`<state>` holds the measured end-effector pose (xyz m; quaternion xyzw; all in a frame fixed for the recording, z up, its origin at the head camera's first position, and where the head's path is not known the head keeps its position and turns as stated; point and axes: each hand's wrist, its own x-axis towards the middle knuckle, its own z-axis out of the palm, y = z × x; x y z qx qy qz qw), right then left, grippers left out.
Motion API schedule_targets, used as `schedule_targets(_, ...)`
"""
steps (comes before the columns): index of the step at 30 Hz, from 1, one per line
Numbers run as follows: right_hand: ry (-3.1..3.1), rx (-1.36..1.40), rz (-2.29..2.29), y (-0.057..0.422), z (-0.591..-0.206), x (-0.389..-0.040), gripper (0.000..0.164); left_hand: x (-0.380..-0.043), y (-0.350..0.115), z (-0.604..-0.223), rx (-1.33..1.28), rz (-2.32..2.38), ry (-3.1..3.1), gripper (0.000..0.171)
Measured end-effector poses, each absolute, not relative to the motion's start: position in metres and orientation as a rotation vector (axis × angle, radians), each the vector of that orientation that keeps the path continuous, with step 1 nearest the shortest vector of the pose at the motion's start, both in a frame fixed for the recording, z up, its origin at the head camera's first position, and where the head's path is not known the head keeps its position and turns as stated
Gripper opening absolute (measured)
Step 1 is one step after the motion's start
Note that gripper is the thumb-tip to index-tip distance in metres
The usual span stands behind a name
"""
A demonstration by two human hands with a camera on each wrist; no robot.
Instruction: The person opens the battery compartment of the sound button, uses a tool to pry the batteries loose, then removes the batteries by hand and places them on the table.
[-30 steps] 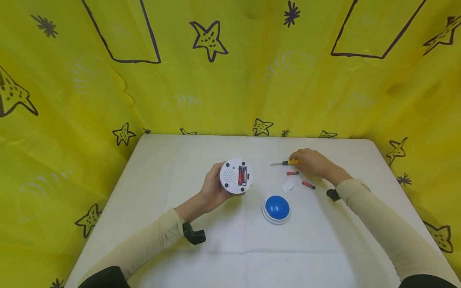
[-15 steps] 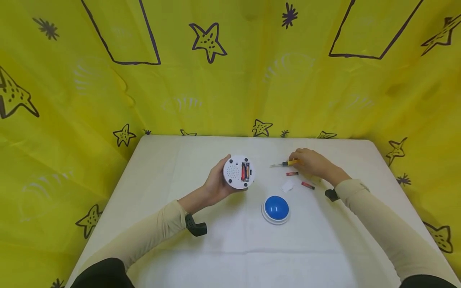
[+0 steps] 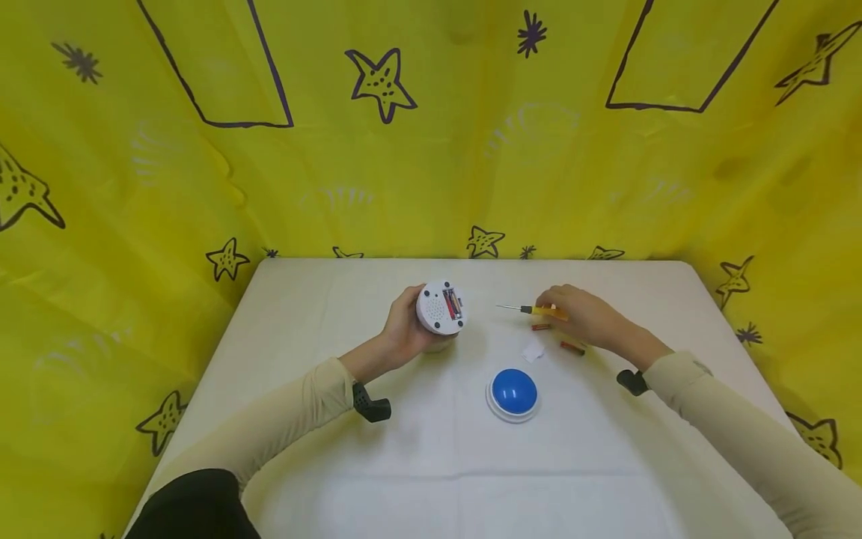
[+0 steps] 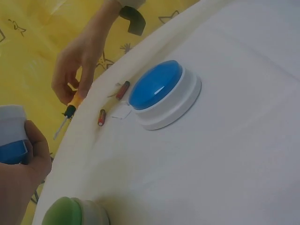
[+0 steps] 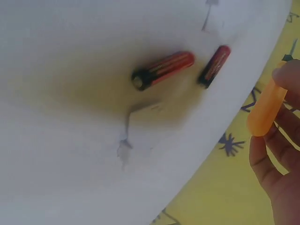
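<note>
My left hand (image 3: 402, 329) grips a round white push button (image 3: 434, 311) above the table, its underside tilted up. Its battery compartment (image 3: 453, 305) is uncovered, with red-and-dark batteries inside. The left wrist view shows this button's blue dome (image 4: 13, 152) facing down. My right hand (image 3: 587, 314) holds a screwdriver (image 3: 542, 311) by its yellow handle, shaft pointing left. Two loose red-and-black batteries (image 5: 164, 70) lie on the table below that hand.
A second blue-domed button (image 3: 514, 392) stands on the white table (image 3: 377, 494). Beside the batteries lies a small white piece (image 3: 533, 352). A green-domed button (image 4: 63, 213) stands below my left hand. Yellow patterned cloth (image 3: 431, 150) hangs behind the table.
My left hand has moved the button farther away and tilted it more. My right hand has shifted slightly with the screwdriver, more of its handle now showing. The head view has shifted slightly.
</note>
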<state>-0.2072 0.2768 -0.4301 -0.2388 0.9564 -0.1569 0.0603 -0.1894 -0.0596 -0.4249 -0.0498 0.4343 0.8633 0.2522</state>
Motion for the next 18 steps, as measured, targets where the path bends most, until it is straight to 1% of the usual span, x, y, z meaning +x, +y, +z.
schedule_targets(7,2.891,-0.725,-0.599,0.263,-0.418,-0.189,0.028,-0.199,-0.052,-0.436,-0.172,2.386,1.192,0.061)
schedule_targets(13,2.899,-0.826,-0.633,0.250,-0.409,-0.177,0.029,-0.206,-0.046,-0.439,-0.104,2.384,1.220,0.066)
schedule_targets(18,2.896,-0.883,-0.666,0.240,-0.404,-0.173,0.029,-0.211,-0.042,-0.440,-0.085,2.407,1.221,0.063)
